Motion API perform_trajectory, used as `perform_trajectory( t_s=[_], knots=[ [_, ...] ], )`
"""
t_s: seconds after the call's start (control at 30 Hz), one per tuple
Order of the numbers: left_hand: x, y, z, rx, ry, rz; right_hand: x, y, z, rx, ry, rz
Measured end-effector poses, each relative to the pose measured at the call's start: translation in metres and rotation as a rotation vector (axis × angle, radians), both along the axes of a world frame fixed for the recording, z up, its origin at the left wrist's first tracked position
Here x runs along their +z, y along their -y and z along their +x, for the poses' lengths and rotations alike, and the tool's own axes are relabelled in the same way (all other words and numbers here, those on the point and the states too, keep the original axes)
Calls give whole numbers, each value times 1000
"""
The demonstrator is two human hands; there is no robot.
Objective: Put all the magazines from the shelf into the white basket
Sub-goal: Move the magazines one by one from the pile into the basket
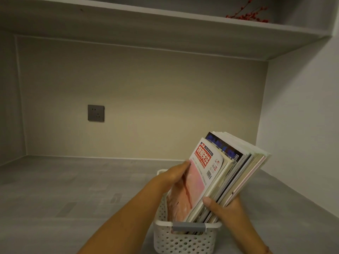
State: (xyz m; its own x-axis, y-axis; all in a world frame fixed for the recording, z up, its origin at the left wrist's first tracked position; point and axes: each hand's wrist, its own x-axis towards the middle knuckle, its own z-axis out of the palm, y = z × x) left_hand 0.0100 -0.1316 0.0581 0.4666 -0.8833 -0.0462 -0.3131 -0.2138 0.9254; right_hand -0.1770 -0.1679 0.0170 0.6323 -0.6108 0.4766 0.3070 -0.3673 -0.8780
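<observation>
Dark grey wall socket (96, 113) set into the beige back wall (146, 99), left of centre, well above the surface. Grey wood-grain desktop (64, 195) spread from near to far, met at the far edge by that wall. White side wall (300, 125) rose at the right; a grey panel (9, 99) closed the left. Sprig of red berries (247, 14) lay in an upper white compartment (286, 24), far right, above the overhanging board.
</observation>
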Motion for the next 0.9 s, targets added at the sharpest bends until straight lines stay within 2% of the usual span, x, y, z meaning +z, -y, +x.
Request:
perform_trajectory(
  t_s=[0.13, 0.23, 0.3, 0.37, 0.4, 0.43, 0.53, 0.63, 0.7, 0.9],
  knots=[
    [-1, -5, -1, -128, 142, 23, 1, -1, 2, -7, 35, -2],
    [3, -9, -3, -137, 247, 28, 0, 4, 3, -67, 40, 42],
    [-4, -17, 2, 20, 258, -114, 1, 3, 2, -100, 34, 45],
    [-18, -44, 4, 294, 219, -327, -2, -2, 1, -106, 32, 31],
    [-42, -65, 1, 400, 158, -318, -19, -13, -5, -105, 18, 63],
    [-61, -88, -7, 456, 20, -259, -30, -26, -10, -120, 24, 116],
    [-88, -101, -10, 298, -457, -241, -33, -23, -5, -154, 82, 112],
    [-81, -95, -12, 173, -732, -298, -21, -19, 8, -135, 171, 137],
    [-77, -92, -14, 178, -807, -314, -17, -19, 15, -139, 222, 152],
    [-80, -91, -19, 160, -787, -324, -17, -26, 18, -190, 228, 180]
  ],
)
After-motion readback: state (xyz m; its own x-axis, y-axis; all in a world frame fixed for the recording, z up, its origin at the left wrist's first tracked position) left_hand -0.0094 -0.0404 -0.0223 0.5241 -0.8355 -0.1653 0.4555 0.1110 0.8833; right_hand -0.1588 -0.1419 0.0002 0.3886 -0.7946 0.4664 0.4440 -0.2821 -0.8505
